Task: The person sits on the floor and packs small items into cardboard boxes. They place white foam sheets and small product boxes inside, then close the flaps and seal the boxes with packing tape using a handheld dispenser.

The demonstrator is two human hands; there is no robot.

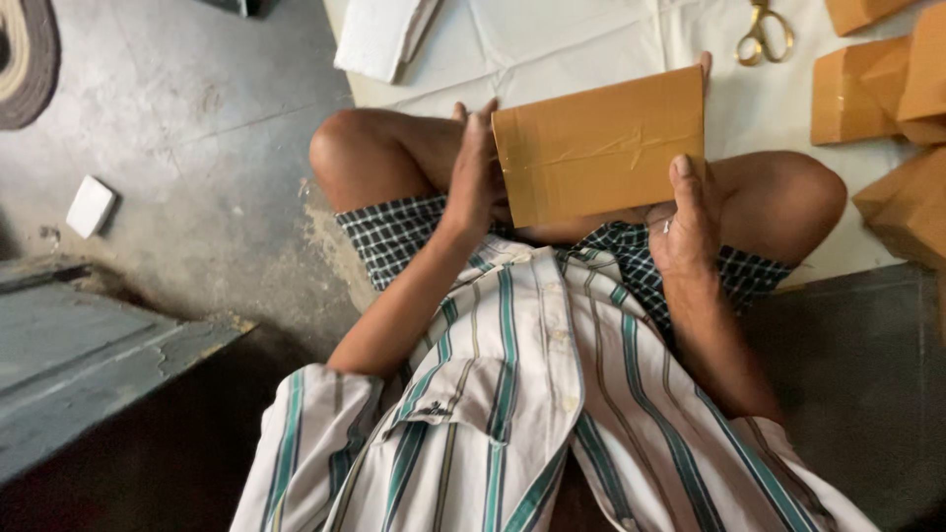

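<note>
Free: white sheet (591,39) bare ahead of the knees.
Blocked: scissors (764,32) at far edge, brown parcels (867,89) stacked right.
</note>
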